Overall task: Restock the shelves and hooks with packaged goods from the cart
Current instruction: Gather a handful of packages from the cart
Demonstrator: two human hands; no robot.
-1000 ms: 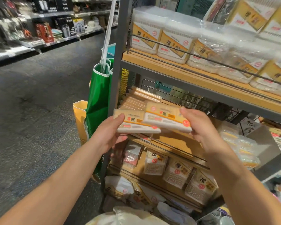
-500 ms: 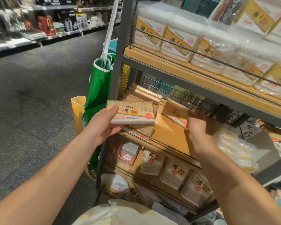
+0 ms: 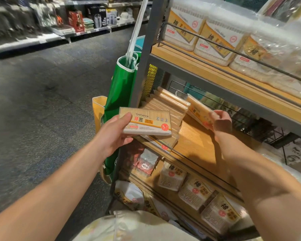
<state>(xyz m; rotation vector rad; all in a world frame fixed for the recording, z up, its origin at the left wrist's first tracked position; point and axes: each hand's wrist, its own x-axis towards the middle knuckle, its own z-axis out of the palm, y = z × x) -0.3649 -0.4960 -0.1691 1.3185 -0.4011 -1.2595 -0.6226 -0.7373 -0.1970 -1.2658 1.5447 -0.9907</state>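
Observation:
My left hand [image 3: 114, 134] grips a toothpick pack [image 3: 149, 121] by its left end, held flat in front of the middle shelf [image 3: 196, 141]. My right hand [image 3: 221, 121] pinches a second toothpick pack [image 3: 197, 109], tilted on edge over the wooden shelf board, just right of a leaning row of toothpick packs [image 3: 165, 108]. A bare stretch of the shelf board lies below that second pack.
Cotton swab boxes [image 3: 214, 40] fill the upper shelf behind a wire rail. Bagged cotton swabs [image 3: 195, 193] lie on the lower shelf. A green bag [image 3: 119, 94] hangs at the rack's left post [image 3: 144, 54]. The aisle floor [image 3: 42, 101] stretches left towards other shelving.
My right hand has carried its pack away from the left-hand pack and onto the middle shelf beside the row. My left hand kept its pack roughly in place.

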